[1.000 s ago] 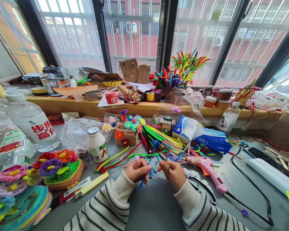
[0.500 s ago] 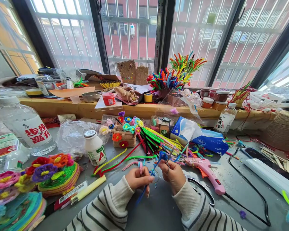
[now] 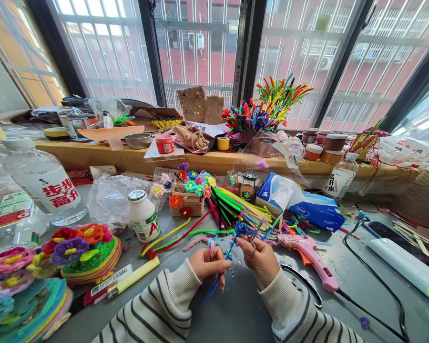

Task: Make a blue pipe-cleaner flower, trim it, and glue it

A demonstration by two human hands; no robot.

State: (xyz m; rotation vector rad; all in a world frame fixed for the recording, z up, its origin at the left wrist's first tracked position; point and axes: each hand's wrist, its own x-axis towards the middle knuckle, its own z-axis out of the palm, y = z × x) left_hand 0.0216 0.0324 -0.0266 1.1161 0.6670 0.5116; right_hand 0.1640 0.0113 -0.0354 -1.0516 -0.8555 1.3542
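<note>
My left hand (image 3: pixel 210 265) is closed, thumb and fingers pinching a blue pipe cleaner (image 3: pixel 210 291) whose loose end hangs below the fingers. A small pink loop (image 3: pixel 211 247) shows at its fingertips; whether it is held or lies behind them I cannot tell. The pipe cleaner runs up to a curled blue fuzzy piece (image 3: pixel 240 228) at the fingertips of my right hand (image 3: pixel 260 259). That hand is also closed, with a pair of scissors (image 3: pixel 259 227) in it, the metal blades pointing up and away. Part of the scissors is hidden by the fingers.
Loose pipe cleaners (image 3: pixel 232 205) and a basket of fuzzy flowers (image 3: pixel 187 204) lie beyond my hands. A white bottle (image 3: pixel 143 219) and flower-topped coils (image 3: pixel 93 267) stand left. On the right are a pink glue gun (image 3: pixel 312 257), its black cord (image 3: pixel 372 318) and a tissue pack (image 3: pixel 316 209).
The whole view has shifted slightly, so the table things sit a little farther right. Both hands keep nearly the same pose and hold on the blue pipe cleaner and scissors.
</note>
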